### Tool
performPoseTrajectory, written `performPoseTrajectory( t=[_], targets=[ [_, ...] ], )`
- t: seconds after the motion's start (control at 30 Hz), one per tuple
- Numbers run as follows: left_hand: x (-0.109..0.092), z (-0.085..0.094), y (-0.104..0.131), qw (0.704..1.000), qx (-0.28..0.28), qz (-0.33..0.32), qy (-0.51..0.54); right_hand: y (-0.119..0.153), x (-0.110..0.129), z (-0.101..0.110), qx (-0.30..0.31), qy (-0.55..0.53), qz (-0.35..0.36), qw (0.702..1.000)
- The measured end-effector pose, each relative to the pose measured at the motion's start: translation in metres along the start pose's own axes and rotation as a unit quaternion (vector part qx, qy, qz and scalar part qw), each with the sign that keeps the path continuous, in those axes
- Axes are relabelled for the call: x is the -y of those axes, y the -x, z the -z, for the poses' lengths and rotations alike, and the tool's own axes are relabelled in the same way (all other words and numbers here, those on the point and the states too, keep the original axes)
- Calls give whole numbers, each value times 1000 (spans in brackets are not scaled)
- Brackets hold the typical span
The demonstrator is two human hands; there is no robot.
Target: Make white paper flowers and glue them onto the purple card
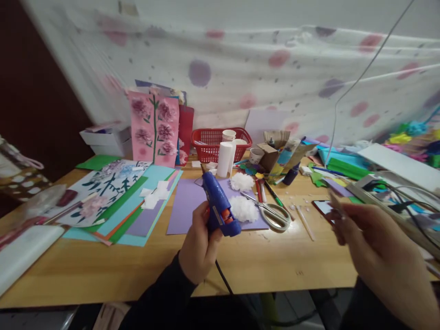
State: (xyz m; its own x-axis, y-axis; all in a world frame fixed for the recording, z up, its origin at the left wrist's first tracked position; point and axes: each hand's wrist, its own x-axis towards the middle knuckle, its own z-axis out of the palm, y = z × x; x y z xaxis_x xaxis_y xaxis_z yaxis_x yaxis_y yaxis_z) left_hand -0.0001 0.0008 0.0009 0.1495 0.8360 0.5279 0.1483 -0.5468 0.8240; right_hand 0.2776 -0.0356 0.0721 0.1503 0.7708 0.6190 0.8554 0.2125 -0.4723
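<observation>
My left hand (199, 243) is wrapped round a blue hot glue gun (217, 201), its nozzle pointing up and away from me over the table. A black cord hangs below the gun. Behind it lies a purple sheet of paper (184, 206) with a fluffy white pompom (243, 209) and a second pompom (241, 182) on it. My right hand (374, 247) is raised at the right with its fingers pinched together. Something thin and pale seems to stick up from the fingertips, too blurred to name. A phone (320, 206) lies just beyond this hand.
Scissors (279, 217) rest by the pompoms, with a thin translucent stick (305, 223) to their right. Coloured papers (137, 229) cover the left side. A white cylinder (225, 159) stands before a red basket (202, 149). A tray with cables (395, 201) is at right.
</observation>
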Motion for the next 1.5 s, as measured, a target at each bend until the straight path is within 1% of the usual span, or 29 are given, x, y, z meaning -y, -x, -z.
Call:
performPoseTrajectory(
  t=[0.03,0.07,0.13,0.2,0.27,0.43,0.57,0.73,0.83,0.97,1.07,1.27,1.4,1.5],
  targets=[
    [-1,0,0,1000,6,3,-3,1,18,-3,-14,-32,21,999],
    [-1,1,0,1000,14,4,-5,2,35,-6,-4,-49,48,998],
    [0,1,0,999,31,0,-15,3,57,-12,57,-72,143,985],
    [1,2,1,998,46,-1,-32,1,68,-16,118,-72,208,968],
    [3,2,1,997,50,-1,-53,-2,71,-17,145,-57,231,961],
    [3,4,1,992,54,-23,-111,-9,69,-16,149,-18,229,962],
    [0,5,0,981,51,-63,-174,-11,66,-15,184,6,236,954],
    [-2,3,-4,961,25,-111,-253,-15,66,-10,203,53,249,946],
    [-4,2,-5,953,16,-121,-278,-18,67,-8,206,71,248,944],
    [-5,2,-6,947,11,-123,-295,-20,67,-7,216,82,234,945],
    [-6,2,-7,946,12,-129,-297,-20,66,-7,211,85,233,945],
    [-5,1,-6,950,19,-116,-289,-21,64,-6,226,62,227,945],
    [-4,1,-5,952,29,-110,-283,-23,64,-9,226,68,234,943],
    [-3,1,-6,954,39,-112,-274,-24,64,-11,234,65,226,943]
  ],
)
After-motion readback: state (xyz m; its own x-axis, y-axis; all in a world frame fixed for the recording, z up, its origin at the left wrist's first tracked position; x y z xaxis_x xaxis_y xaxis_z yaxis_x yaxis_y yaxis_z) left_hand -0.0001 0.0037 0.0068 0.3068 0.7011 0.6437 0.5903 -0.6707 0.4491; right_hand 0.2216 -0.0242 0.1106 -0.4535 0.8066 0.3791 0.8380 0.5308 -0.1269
